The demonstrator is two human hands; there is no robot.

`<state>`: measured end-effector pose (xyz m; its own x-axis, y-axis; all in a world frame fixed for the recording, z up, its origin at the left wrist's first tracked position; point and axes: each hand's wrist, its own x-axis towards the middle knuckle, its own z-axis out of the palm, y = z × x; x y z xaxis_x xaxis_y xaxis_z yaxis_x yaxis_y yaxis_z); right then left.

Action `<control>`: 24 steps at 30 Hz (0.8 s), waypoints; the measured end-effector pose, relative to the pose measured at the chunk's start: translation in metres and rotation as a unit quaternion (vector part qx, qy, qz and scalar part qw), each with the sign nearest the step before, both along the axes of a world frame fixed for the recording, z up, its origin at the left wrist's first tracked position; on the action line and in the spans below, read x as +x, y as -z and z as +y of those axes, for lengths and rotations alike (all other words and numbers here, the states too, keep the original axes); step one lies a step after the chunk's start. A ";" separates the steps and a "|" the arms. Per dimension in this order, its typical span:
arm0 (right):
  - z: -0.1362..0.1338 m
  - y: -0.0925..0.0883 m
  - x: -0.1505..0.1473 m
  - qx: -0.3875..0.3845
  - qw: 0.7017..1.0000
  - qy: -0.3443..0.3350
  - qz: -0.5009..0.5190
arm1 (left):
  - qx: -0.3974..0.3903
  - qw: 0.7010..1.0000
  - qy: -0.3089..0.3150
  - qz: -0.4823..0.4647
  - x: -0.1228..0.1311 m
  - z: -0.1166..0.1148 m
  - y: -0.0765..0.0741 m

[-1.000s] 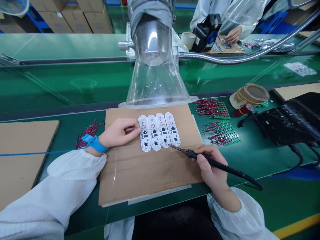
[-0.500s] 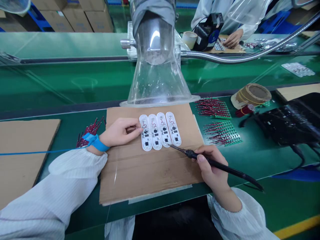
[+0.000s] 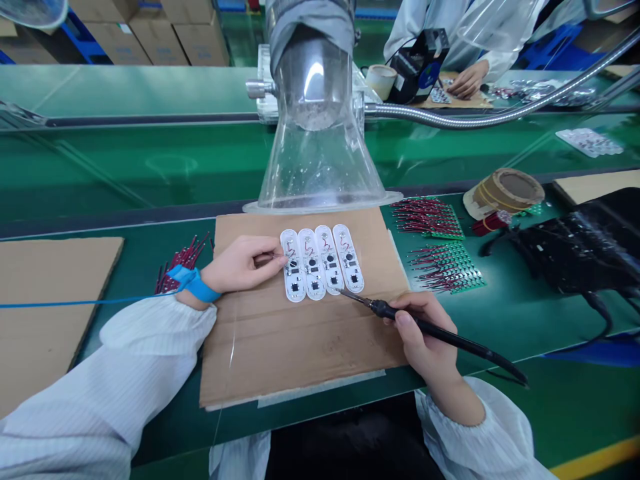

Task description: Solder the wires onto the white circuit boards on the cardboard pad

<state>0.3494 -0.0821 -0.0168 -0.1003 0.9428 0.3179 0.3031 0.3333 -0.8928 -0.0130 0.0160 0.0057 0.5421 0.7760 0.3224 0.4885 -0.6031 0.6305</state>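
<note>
A panel of several white, round-ended circuit boards (image 3: 313,265) lies on a sheet of brown cardboard (image 3: 300,347). Small black parts and short red wires show on the boards. My left hand (image 3: 245,263), wearing a blue wrist strap (image 3: 194,283), pinches the panel's left edge between thumb and fingers. A soldering iron (image 3: 383,308) is gripped like a pen in my right hand (image 3: 425,333). Its tip is at the lower end of the third board from the left; whether it touches is too small to tell.
A clear fume hood (image 3: 320,160) hangs above the panel's far side. Red wires on green boards (image 3: 447,267), a round tan container (image 3: 505,190) and a black device (image 3: 580,240) sit to the right. More red wires (image 3: 183,263) lie behind my left wrist. Across the line, a co-worker's hand (image 3: 467,80) is busy.
Both hands, the boards and the soldering iron hold their places. The view has shifted very slightly. A white panel on the green belt at the far right has moved a little left.
</note>
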 end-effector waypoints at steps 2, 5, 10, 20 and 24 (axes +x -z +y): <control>0.001 0.000 0.000 0.001 1.000 -0.009 -0.005 | 0.000 1.000 0.001 0.005 0.000 0.000 0.000; 0.001 0.000 0.001 0.000 1.000 -0.012 -0.010 | -0.002 1.000 0.004 0.012 0.000 0.001 0.000; -0.002 -0.006 -0.005 0.000 0.999 0.022 0.039 | -0.010 1.000 0.005 -0.002 0.000 0.001 -0.001; -0.001 -0.002 -0.022 -0.009 0.999 0.013 0.049 | -0.062 0.998 -0.018 -0.022 -0.011 0.002 -0.006; -0.001 -0.001 -0.019 -0.002 1.000 0.012 0.013 | -0.056 0.998 0.006 -0.016 -0.007 0.002 -0.006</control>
<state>0.3301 -0.0830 -0.0155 -0.0683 0.9459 0.3172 0.2872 0.3231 -0.9017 -0.0205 0.0176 0.0121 0.5416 0.8023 0.2509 0.4608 -0.5331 0.7096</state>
